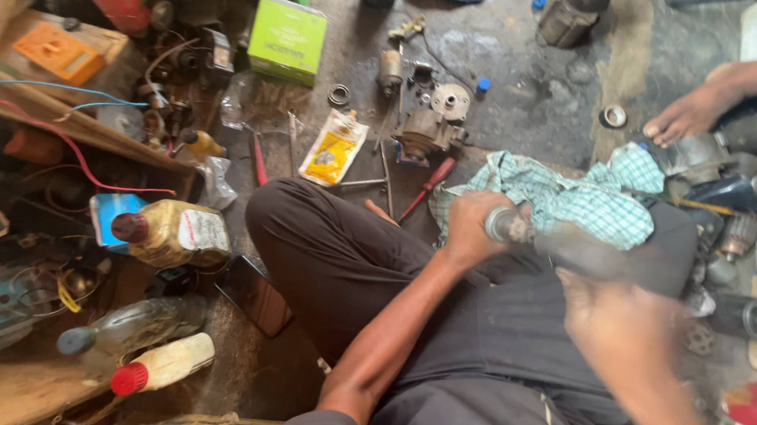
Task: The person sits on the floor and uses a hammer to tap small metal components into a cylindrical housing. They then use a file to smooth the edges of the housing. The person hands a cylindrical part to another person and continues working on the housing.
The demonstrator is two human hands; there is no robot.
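A dull grey metal shaft (520,227) lies over woven checked cloth (575,200); the concrete floor (528,99) looks rough and oil-stained; the green carton (288,37) is matt cardboard.

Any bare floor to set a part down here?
Yes: dark floor between the small motor parts and the metal ring. The left side around the bottles and wires is crowded. So is the right, by the other person's hand.
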